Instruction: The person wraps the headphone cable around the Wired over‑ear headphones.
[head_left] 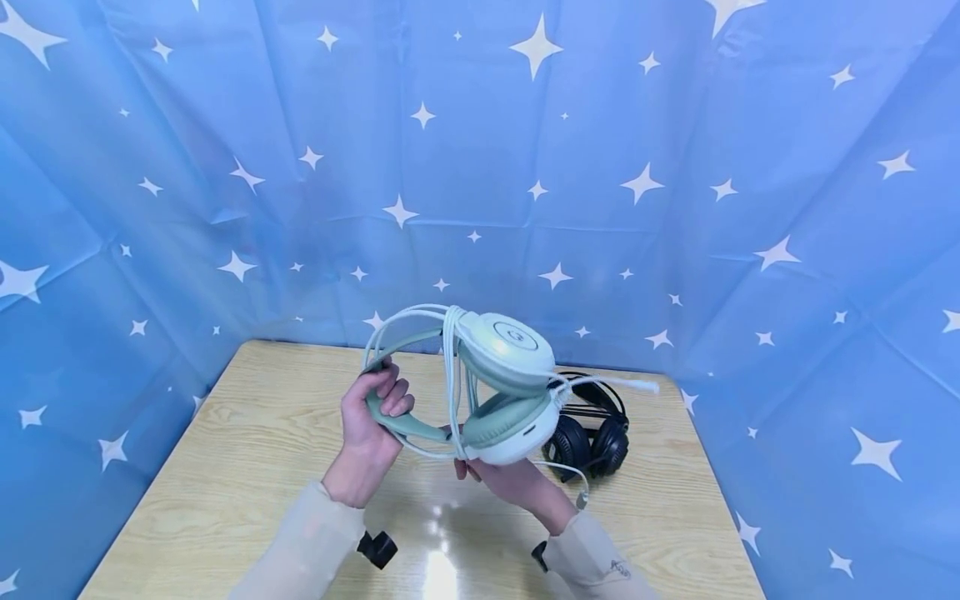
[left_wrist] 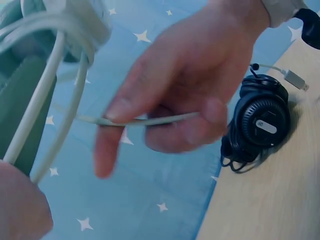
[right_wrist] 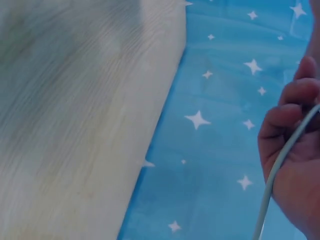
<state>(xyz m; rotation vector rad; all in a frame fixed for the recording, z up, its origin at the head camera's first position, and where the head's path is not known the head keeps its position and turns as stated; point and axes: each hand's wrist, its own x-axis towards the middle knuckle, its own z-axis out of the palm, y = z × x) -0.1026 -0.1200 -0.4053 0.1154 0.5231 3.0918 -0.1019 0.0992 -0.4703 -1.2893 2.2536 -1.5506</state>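
Note:
A mint-green headset (head_left: 513,354) with a boom microphone is held up over the table, its pale cable (head_left: 450,367) wound several times around the headband. My left hand (head_left: 375,417) grips the headband at its left side, fingers curled round it. Below the ear cups is my right hand (head_left: 502,479), partly hidden by them in the head view. In the left wrist view my right hand (left_wrist: 175,85) pinches a length of the cable (left_wrist: 165,120) between thumb and fingers. The USB plug (head_left: 582,500) of the cable dangles beside my right forearm.
A black headset (head_left: 588,442) lies on the wooden table (head_left: 247,450) at the right, behind the mint one. Blue star-patterned cloth (head_left: 480,167) surrounds the table at the back and sides. Small black devices (head_left: 377,550) are at the wrists.

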